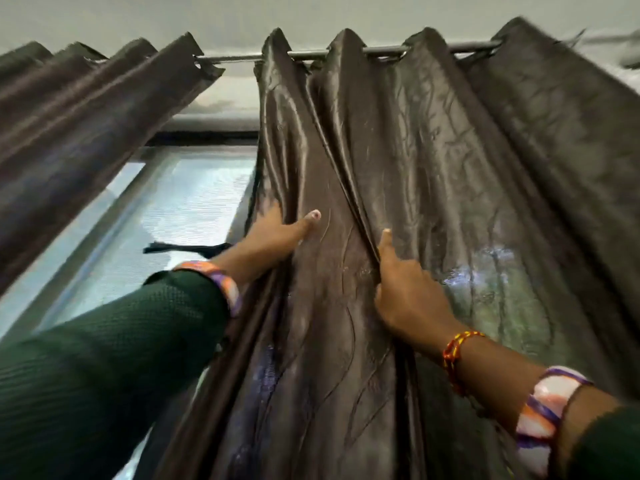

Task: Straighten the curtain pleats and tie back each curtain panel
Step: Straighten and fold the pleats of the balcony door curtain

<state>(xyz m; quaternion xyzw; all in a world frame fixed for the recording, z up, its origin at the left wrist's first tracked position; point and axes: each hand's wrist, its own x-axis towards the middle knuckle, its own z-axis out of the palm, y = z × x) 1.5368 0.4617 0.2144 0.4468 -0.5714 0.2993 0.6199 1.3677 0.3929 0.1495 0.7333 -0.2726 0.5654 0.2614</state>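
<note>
Left hand (277, 233) grips right curtain panel (433, 188) edge, thumb out; right hand (405, 292) pinches a pleat mid-frame. Second panel (86, 133) bunched upper left on rod (381, 50).

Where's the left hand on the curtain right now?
In the head view, the left hand grips the window-side edge of the right curtain panel, left of the right hand.
</note>
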